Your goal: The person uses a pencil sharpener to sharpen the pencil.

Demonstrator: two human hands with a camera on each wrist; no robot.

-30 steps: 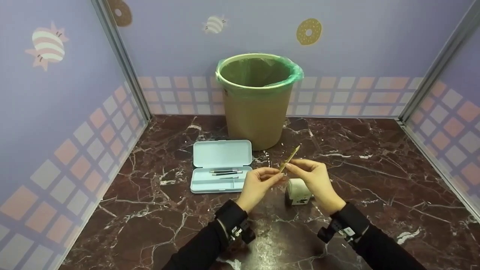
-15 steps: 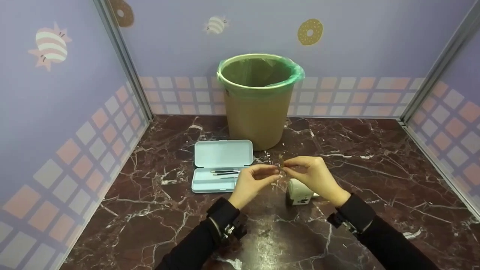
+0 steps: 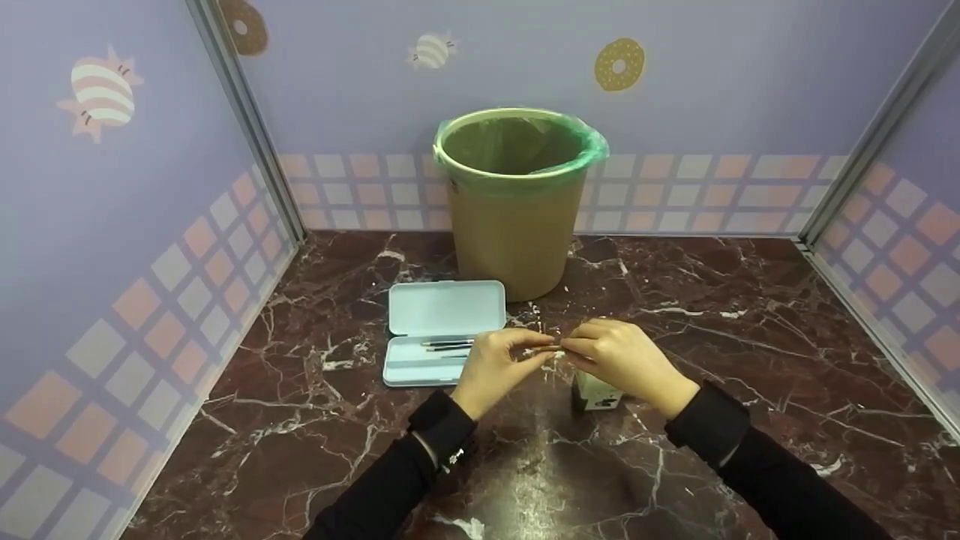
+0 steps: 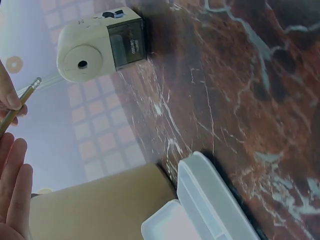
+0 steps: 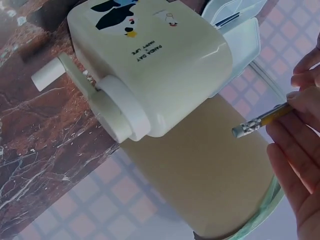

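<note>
Yellow pencil (image 5: 266, 119), low and right of the head view's centre: I'm pinching it with left hand (image 3: 495, 369) and right hand (image 3: 630, 367), probably steadying it from two sides. The cream sharpener (image 3: 598, 394) is standing on the surface (image 3: 247, 439) just below, seemingly placed for easy reach.

- Near the back edge of the surface (image 3: 277, 457), I have the bin (image 3: 514, 232).
- Before it, leftward: pencil case (image 3: 420, 373), pencils (image 3: 448, 344) inside.
- Right of that: sharpener (image 3: 598, 395).

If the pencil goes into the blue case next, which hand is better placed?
Likely the left hand: closer to the open case and at the pencil; the right hand is nearer the sharpener.
</note>
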